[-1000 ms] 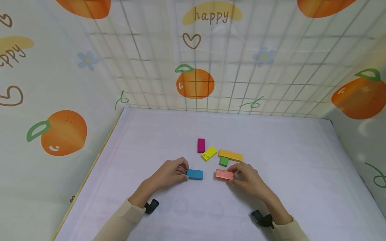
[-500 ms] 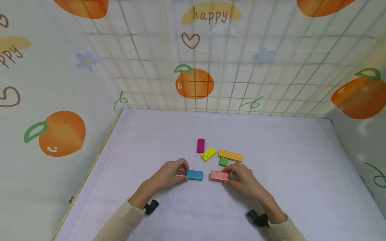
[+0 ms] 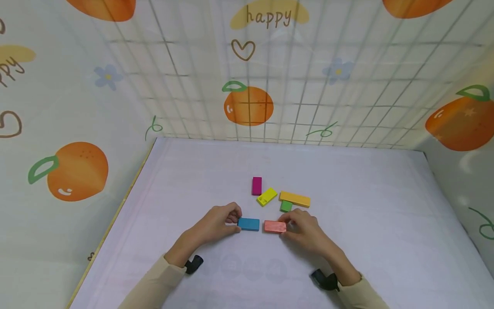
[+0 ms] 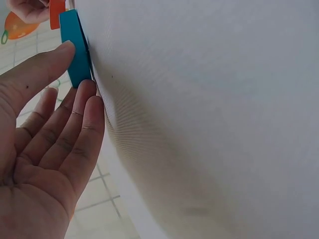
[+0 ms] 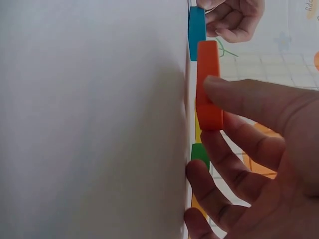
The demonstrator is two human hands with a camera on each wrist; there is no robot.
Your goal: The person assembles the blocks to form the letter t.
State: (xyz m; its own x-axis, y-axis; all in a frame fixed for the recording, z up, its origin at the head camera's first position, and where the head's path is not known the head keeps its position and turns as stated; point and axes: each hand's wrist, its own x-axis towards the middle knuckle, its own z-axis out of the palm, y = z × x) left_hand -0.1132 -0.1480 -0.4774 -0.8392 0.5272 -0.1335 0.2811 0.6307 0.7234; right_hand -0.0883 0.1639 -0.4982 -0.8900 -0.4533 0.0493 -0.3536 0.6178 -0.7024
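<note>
My left hand [image 3: 218, 222] has the blue block [image 3: 248, 225] pinched at its near end and my right hand [image 3: 307, 229] is gripping the salmon block [image 3: 274, 227] the same way, thumbs and fingers barely parted, small gap between the 2 blocks. The green block [image 3: 286, 206] and orange bar [image 3: 295, 199] sit just past my right fingers, yellow block [image 3: 267, 197] and magenta block [image 3: 257, 186] further out.

Behind the white counter [image 3: 370, 214] rises a pale backdrop [image 3: 200, 98] with printed oranges [image 3: 248, 107] and dark grid lines [image 3: 166, 41]; left of the counter stands a fruit-printed wall [image 3: 34, 231], right of it a greyer wall [image 3: 468, 184].
</note>
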